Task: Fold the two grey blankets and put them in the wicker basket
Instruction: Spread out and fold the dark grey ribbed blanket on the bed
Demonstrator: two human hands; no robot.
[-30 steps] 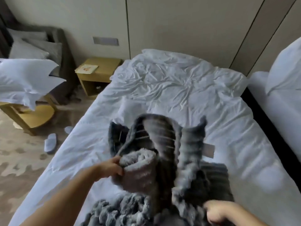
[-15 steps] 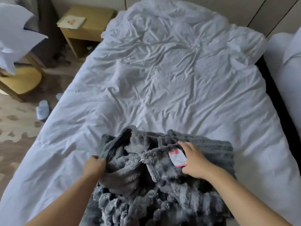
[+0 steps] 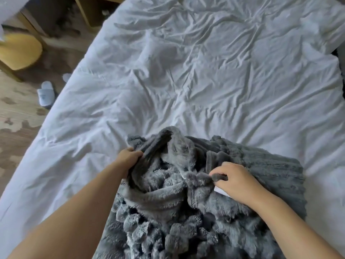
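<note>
Blanket pile gripped at two points on the bed

At the far left, a yellow chair seat (image 3: 20, 51) is seen on the patterned floor (image 3: 16, 116), and a pale slipper (image 3: 45, 93) lies near the bed's edge. A crumpled white duvet (image 3: 205, 71) is spread over the bed, and the grey blanket pile (image 3: 168, 212) is heaped on its near end, unfolded and bunched. Whether the pile is made up of one blanket or two cannot be told. The left hand (image 3: 128, 157) is closed round a raised fold at the pile's upper left edge, fingers curled into the fabric. Further right, a small tuft of the hem is pinched between thumb and fingers of the right hand (image 3: 235, 181), by which a white label (image 3: 220, 192) is partly covered. Just right of that hand the pile lies flatter and ribbed.
</note>
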